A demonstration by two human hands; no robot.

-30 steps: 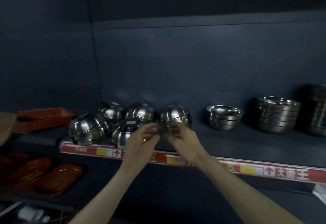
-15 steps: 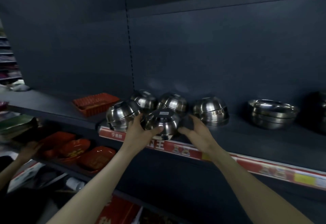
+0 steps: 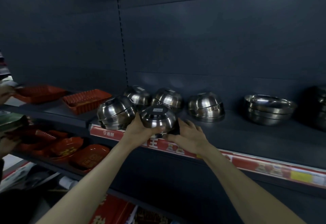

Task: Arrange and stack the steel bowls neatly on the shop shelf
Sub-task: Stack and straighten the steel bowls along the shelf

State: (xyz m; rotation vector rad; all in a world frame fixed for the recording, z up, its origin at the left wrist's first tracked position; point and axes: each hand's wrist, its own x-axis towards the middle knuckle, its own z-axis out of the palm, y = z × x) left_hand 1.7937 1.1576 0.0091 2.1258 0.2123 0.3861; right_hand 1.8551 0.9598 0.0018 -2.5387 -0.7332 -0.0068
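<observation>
An upside-down stack of steel bowls point(image 3: 157, 118) sits at the front edge of the dark shelf point(image 3: 247, 135), a white label on top. My left hand point(image 3: 139, 129) grips its left and lower side, thumb across the front. My right hand point(image 3: 187, 135) presses against its right side with fingers spread. Around it stand more upside-down stacks: one to the left point(image 3: 115, 112), two behind point(image 3: 138, 96) point(image 3: 168, 98), one to the right point(image 3: 205, 107). Further right, upright steel bowls point(image 3: 269, 108) sit nested.
Red plastic trays point(image 3: 86, 100) lie on the shelf to the left, red dishes point(image 3: 91, 155) on the shelf below. A red price strip point(image 3: 264, 169) runs along the shelf edge. Another person's hands point(image 3: 5, 93) show at the far left. A dark stack point(image 3: 320, 107) stands at the far right.
The view has swung left and closer. My hands dropped from the middle stack to the front stack and closed around it, left hand gripping, right hand coming against its side.
</observation>
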